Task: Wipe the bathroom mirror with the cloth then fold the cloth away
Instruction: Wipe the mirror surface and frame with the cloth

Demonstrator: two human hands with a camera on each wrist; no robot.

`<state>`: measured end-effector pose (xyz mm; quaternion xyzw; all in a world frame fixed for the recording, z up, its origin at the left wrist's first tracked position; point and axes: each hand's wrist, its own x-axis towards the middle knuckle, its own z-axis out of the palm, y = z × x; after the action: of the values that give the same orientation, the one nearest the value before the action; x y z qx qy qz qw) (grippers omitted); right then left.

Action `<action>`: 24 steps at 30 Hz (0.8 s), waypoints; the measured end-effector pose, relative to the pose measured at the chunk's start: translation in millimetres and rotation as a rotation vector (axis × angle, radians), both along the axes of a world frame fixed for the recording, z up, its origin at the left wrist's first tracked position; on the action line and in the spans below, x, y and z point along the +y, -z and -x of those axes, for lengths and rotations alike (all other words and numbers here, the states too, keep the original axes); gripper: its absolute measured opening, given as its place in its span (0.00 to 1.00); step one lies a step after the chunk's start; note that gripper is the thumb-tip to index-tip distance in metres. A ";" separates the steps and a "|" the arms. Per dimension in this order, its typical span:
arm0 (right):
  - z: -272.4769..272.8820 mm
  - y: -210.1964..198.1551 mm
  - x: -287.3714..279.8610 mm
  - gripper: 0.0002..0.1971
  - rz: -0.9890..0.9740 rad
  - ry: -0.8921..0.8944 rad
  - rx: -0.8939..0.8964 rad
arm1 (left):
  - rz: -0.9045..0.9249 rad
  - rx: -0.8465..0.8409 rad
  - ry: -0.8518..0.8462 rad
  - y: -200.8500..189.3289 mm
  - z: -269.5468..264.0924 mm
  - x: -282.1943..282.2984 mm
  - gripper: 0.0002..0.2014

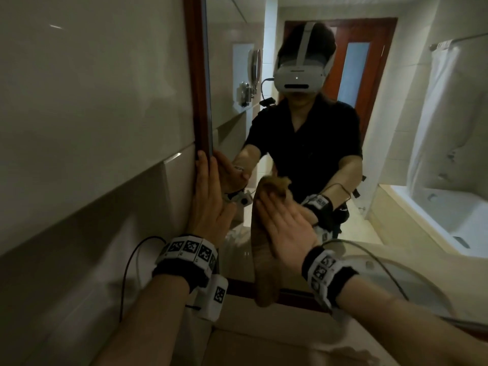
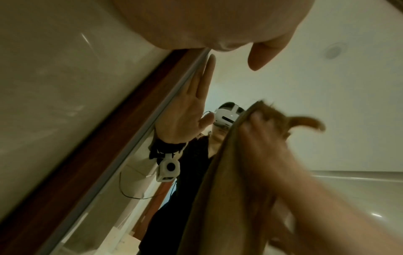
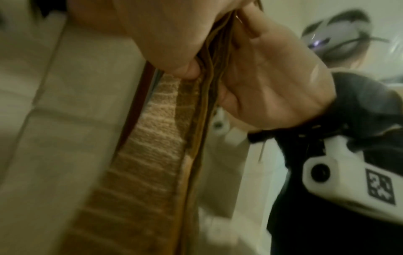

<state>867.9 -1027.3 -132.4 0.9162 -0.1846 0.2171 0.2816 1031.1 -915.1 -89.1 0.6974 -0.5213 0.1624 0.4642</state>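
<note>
The mirror (image 1: pixel 229 75) hangs in a dark red-brown wooden frame (image 1: pixel 194 75) and reflects a person with a headset. My left hand (image 1: pixel 208 204) lies flat with straight fingers against the mirror's left edge, half on the frame; its palm (image 2: pixel 196 22) fills the top of the left wrist view. With flat fingers, my right hand (image 1: pixel 287 233) presses a brown cloth (image 1: pixel 264 276) onto the low middle of the glass. The cloth hangs down to the bottom frame. The right wrist view shows the cloth (image 3: pixel 152 155) squeezed between my right hand (image 3: pixel 152 25) and the glass.
A tiled wall (image 1: pixel 92 128) runs along the left of the frame. Below the mirror is a pale countertop (image 1: pixel 264 339) with a round basin (image 1: pixel 409 281) at the right. The glass reflects a bathtub (image 1: pixel 449 215), a shower curtain and a door.
</note>
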 end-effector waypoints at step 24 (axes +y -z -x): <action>41.9 -92.6 -25.1 0.46 0.009 0.140 -0.319 | 0.005 -0.050 -0.017 3.9 -0.9 -3.0 0.45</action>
<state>826.0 -1052.4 -39.8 0.8538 -0.2894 0.3405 0.2672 1032.0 -918.1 -93.0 0.6963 -0.5265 0.1851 0.4514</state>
